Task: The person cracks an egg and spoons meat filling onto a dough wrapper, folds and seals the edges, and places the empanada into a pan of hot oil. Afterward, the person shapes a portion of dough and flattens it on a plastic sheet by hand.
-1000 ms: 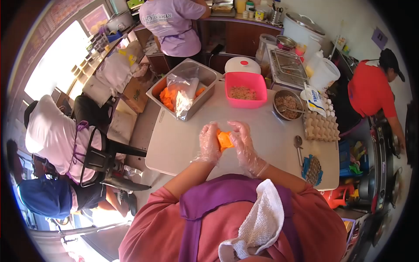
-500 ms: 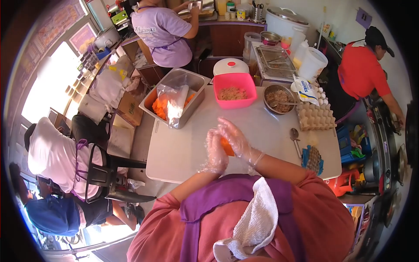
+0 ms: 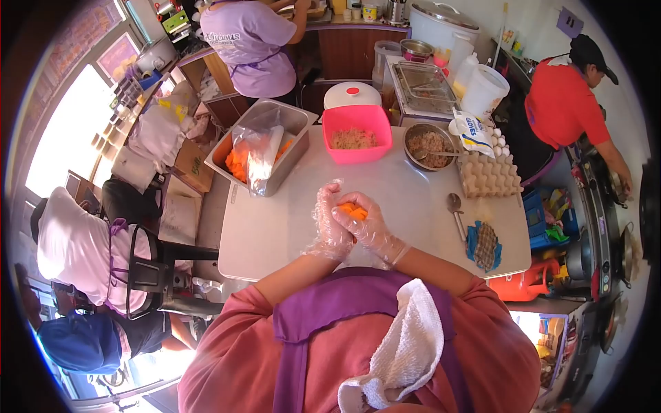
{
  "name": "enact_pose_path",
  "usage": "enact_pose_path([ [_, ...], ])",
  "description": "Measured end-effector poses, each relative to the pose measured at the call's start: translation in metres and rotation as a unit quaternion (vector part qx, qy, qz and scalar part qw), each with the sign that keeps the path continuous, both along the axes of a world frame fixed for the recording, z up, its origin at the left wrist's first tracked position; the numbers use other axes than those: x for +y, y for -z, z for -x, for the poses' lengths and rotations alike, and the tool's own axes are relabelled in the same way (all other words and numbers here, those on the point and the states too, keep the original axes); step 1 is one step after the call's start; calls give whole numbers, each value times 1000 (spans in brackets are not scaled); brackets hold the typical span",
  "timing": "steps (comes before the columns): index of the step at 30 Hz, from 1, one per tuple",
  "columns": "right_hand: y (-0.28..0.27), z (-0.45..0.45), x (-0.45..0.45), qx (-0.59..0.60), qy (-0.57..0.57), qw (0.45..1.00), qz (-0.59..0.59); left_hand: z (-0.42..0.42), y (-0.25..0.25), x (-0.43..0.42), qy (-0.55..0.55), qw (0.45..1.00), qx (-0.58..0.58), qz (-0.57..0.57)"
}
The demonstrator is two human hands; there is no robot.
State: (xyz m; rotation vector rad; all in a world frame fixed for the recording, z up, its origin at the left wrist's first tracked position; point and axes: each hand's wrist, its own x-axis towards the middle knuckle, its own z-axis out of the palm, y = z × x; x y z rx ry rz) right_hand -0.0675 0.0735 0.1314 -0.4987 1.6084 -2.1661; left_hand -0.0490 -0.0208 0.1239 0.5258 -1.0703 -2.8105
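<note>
Both of my hands wear clear plastic gloves and meet above the table's near middle. My right hand (image 3: 372, 226) curls round a lump of orange dough (image 3: 354, 210), part of which shows between the fingers. Pressed against its other side is my left hand (image 3: 332, 224), cupped with its fingers pointing up. More orange dough (image 3: 237, 164) lies in a steel pan (image 3: 299, 148) at the left, partly under a clear plastic bag (image 3: 265, 162). A pink tub (image 3: 358, 155) ahead of my hands holds a crumbly mince-like mixture.
On the white table (image 3: 275, 234) at the right are a steel bowl (image 3: 416, 162) of similar mixture, an egg tray (image 3: 490, 175), a glove packet (image 3: 474, 132), a spoon (image 3: 456, 215) and a checked cloth (image 3: 485, 246). Co-workers stand at the back and right; others are at the left.
My right hand's fingers have gone from stretched out to curled round the orange dough. The lump now shows on top between the hands. The camera view has shifted slightly.
</note>
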Motion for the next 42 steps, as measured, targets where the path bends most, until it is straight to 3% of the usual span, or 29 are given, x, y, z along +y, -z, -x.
enact_pose_path([
  [2, 11, 1, 0, 31, 37, 998, -29, -1, 8, 2, 33, 999, -13, -17],
  [5, 14, -2, 0, 42, 53, 997, -20, -2, 14, 11, -21, 999, 13, -22],
  [7, 11, -2, 1, 31, 47, 998, -26, 3, 24, 11, -61, 998, 31, 17],
  [11, 8, 0, 1, -8, 62, 998, -29, 15, 48, -9, -13, 991, 4, 131],
  [12, 5, 1, 3, 45, 62, 997, -25, 15, 42, -11, -46, 992, -7, 113],
  [15, 0, 10, 1, 35, 85, 995, 34, 7, 28, -14, -96, 989, -31, 106],
  [18, -7, 13, 0, 19, 78, 996, 42, -2, 34, -13, 94, 988, 5, -127],
  [19, -6, 14, 0, 42, 80, 994, 56, -6, 20, -10, 90, 987, 5, -129],
  [20, -2, 16, 0, 41, 76, 995, 54, -10, 4, -6, 124, 970, 4, -209],
  [21, 2, 18, -2, 116, 62, 991, 27, -12, -4, -3, 157, 945, 4, -286],
  [22, 5, 19, -3, 190, 47, 981, 1, -11, -1, -4, 153, 946, 5, -287],
  [25, -3, 24, 2, 241, 10, 969, -61, -4, 5, -7, 75, 959, 6, -274],
  [27, -7, 25, -4, 295, 35, 952, -76, 0, 4, -11, -28, 978, -39, -203],
  [29, -18, 20, -9, 351, 62, 930, -93, 3, 7, -17, 24, 983, 16, -181],
  [30, -32, 11, -11, 423, 99, 891, -130, 5, 5, -18, 74, 982, 71, -160],
  [32, -40, 7, -11, 530, 168, 813, -173, 8, 1, -15, 62, 983, 86, -150],
  [35, -42, 9, -7, 589, 188, 773, -142, 11, -10, -15, 59, 986, 136, -82],
  [40, -47, 7, 1, 607, 199, 757, -139, 4, -35, -4, 23, 999, 31, 15],
  [42, -48, 4, 2, 606, 205, 757, -131, 1, -42, -4, 20, 998, 43, 46],
])
